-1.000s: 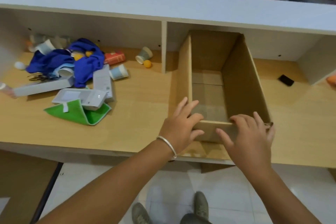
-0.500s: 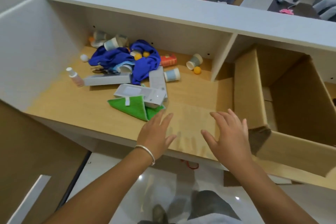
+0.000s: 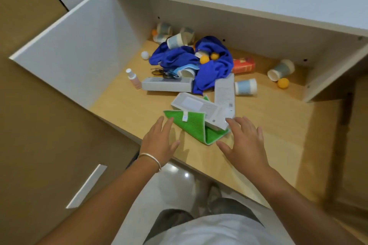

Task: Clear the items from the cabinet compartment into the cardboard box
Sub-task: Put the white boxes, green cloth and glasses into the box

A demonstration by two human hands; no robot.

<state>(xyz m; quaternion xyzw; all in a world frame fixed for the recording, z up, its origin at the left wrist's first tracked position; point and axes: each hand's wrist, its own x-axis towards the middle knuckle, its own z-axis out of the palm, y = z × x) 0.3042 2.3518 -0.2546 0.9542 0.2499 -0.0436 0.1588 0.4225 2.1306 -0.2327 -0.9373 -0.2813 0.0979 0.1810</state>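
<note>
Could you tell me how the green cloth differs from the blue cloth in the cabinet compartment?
The green cloth lies folded flat near the front edge, while the blue cloth is crumpled in a heap farther back. A white box rests on the green cloth; orange balls and paper cups sit in the blue cloth. Neither is held.

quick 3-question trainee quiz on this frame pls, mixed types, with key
1. True or false: the left hand is gripping the green cloth.
2. What lies on the green cloth? A) a white box B) a red box C) a paper cup
3. Fill in: two orange balls sit in the folds of the ___ cloth.

Key: 1 false, both hands are open, the right hand too. 2 A, white box. 3 blue.
</note>
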